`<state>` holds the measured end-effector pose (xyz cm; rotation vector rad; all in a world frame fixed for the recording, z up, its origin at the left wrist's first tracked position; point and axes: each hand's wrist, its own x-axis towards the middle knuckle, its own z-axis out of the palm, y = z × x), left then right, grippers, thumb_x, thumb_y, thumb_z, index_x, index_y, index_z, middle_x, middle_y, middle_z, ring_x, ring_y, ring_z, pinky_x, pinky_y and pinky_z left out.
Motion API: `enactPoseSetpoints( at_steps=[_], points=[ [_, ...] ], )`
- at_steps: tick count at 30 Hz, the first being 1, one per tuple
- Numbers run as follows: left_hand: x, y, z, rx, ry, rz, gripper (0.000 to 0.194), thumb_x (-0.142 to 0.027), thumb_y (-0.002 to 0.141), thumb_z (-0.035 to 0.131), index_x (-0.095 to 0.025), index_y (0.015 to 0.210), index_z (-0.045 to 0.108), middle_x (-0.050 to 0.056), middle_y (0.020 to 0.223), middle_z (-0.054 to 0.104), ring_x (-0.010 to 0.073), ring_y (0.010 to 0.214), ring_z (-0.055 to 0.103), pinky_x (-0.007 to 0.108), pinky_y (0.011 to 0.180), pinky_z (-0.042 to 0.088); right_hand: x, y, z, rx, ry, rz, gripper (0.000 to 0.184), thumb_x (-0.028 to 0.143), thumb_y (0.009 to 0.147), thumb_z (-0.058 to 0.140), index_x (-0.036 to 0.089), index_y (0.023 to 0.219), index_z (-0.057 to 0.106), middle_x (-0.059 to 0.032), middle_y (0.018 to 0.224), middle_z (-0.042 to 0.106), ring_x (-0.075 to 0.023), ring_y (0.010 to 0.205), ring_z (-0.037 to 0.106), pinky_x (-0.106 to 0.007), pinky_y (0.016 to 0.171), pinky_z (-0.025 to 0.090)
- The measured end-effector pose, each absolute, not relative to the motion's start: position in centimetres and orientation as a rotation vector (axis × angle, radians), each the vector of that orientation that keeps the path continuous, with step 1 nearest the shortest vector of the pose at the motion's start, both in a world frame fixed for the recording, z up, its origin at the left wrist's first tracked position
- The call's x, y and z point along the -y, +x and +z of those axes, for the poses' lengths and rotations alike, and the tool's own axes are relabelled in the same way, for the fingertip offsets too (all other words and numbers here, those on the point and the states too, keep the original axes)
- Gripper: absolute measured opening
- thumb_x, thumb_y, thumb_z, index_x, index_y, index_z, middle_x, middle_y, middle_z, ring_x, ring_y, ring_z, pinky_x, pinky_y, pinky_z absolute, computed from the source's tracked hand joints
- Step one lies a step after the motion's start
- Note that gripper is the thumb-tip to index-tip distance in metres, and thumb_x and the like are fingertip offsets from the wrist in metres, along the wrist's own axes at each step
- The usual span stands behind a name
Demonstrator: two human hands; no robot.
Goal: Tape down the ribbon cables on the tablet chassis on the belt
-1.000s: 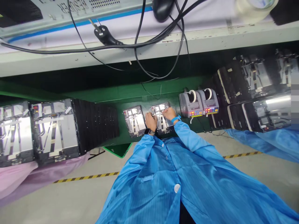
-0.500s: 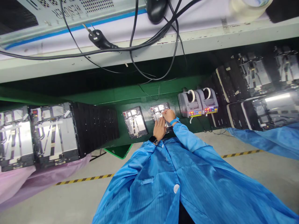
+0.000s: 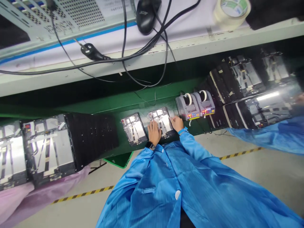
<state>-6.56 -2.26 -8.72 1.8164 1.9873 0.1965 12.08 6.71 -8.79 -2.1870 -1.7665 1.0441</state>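
Between my hands lies a tablet-like panel, silver with black edges and dark ribbon strips, flat on the green bench. My left hand rests on its left side, fingers stretched out and slightly spread. At the right edge, my right hand has thumb and fingertips closed on the panel's side; any small piece in the fingers is too small to make out. A second similar panel lies just left of my left hand. Two grey tape dispensers with lit buttons stand right of my right hand.
A row of stacked panels stands at left, with more stacks at right. Cables hang from the white shelf above. A co-worker's blue sleeve shows at right, pink cloth at left. A green bin sits below.
My right hand has moved from the panel's upper middle to its right edge. My left hand has shifted to the panel's left side. The camera view has shifted somewhat.
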Motion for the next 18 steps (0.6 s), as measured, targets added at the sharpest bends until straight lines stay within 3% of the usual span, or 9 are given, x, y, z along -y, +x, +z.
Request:
enactPoseSetpoints(
  at_steps=[3, 9, 14, 18],
  points=[
    [2.6, -7.2, -9.1, -1.967, 1.847, 0.202, 0.062, -0.03, 0.099, 0.042, -0.007, 0.157, 0.036, 0.017, 0.168, 0.028, 0.0307, 0.159, 0.016, 0.056, 0.128, 0.017, -3.6, 17.4, -8.7, 1.372, -2.079, 1.037, 0.039, 0.054, 0.09, 0.06, 0.02, 0.072, 0.059, -0.0006, 0.064, 0.061, -0.0162, 0.065, 0.06, -0.026, 0.067, 0.048],
    [2.6, -7.8, -9.7, -1.929, 1.848, 0.206, 0.063, -0.032, 0.099, 0.043, -0.011, 0.158, 0.036, 0.014, 0.168, 0.03, 0.0304, 0.159, 0.017, 0.054, 0.128, 0.021, -4.0, 27.6, -8.7, 0.237, -2.002, 0.804, 0.034, 0.053, 0.082, 0.068, 0.022, 0.087, 0.056, 0.0084, 0.054, 0.049, -0.0099, 0.042, 0.043, -0.021, 0.041, 0.035],
    [2.6, -8.0, -9.8, -1.922, 1.873, 0.219, 0.062, -0.032, 0.098, 0.044, -0.011, 0.156, 0.039, 0.015, 0.167, 0.032, 0.03, 0.159, 0.019, 0.053, 0.128, 0.023, -6.9, 29.5, -9.4, 0.061, -1.791, 1.014, 0.032, 0.045, 0.08, 0.074, 0.021, 0.085, 0.054, 0.0057, 0.063, 0.059, -0.0073, 0.045, 0.049, -0.018, 0.042, 0.042],
    [2.5, -8.1, -9.5, -1.924, 1.88, 0.209, 0.063, -0.029, 0.096, 0.045, -0.015, 0.157, 0.038, 0.013, 0.166, 0.034, 0.0295, 0.158, 0.021, 0.053, 0.127, 0.024, -7.7, 28.4, -10.0, 0.091, -1.815, 0.899, 0.026, 0.039, 0.08, 0.075, 0.019, 0.084, 0.057, 0.0088, 0.055, 0.051, -0.0063, 0.042, 0.045, -0.016, 0.04, 0.039]
  ],
)
